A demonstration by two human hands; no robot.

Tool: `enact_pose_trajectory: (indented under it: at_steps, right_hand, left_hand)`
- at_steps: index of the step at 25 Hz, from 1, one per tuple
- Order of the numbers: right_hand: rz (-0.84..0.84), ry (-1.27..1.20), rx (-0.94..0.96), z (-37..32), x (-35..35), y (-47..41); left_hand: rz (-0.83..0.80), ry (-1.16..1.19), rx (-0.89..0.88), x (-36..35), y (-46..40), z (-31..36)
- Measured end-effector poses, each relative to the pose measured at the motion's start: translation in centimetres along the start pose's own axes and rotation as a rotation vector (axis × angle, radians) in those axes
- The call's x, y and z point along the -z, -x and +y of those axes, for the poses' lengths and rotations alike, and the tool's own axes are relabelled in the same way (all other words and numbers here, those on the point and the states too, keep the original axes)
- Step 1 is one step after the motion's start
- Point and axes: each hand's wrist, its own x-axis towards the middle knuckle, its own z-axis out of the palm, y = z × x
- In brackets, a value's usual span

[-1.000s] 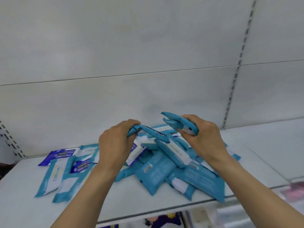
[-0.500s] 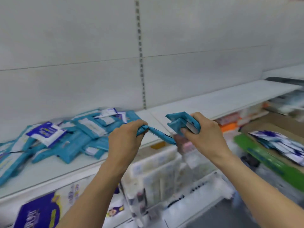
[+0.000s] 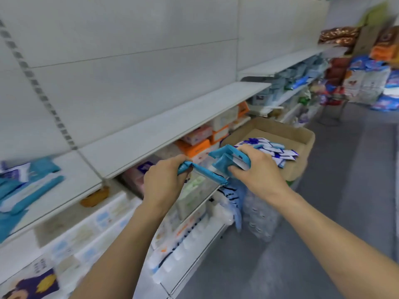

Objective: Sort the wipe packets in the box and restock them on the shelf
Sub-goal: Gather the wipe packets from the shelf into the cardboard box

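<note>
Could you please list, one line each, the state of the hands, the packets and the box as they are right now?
Left hands side, the left hand: gripping one end of a slim teal wipe packet, held in the air.
Right hand: gripping a bunch of teal wipe packets.
Brown cardboard box: open, holding loose white-and-blue packets.
Teal packets on the white shelf: lying in a loose pile, blurred.

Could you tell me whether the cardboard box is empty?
Not empty: the box holds a pile of white-and-blue packets, with bare bottom behind.
</note>
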Motion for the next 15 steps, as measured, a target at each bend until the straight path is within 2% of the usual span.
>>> enact_pose_trajectory:
  at_steps: [7,15]
  right_hand:
    - [0.039,0.081,-0.176,15.7,5.0,-6.8]
    - [-0.129,0.1,-0.334,31.2,8.6,-17.2]
  left_hand:
    - [-0.073,0.13,-0.133,-14.6,-10.1,8.7]
    - [-0.24,0.137,-0.094,-28.8,-22.2,16.8]
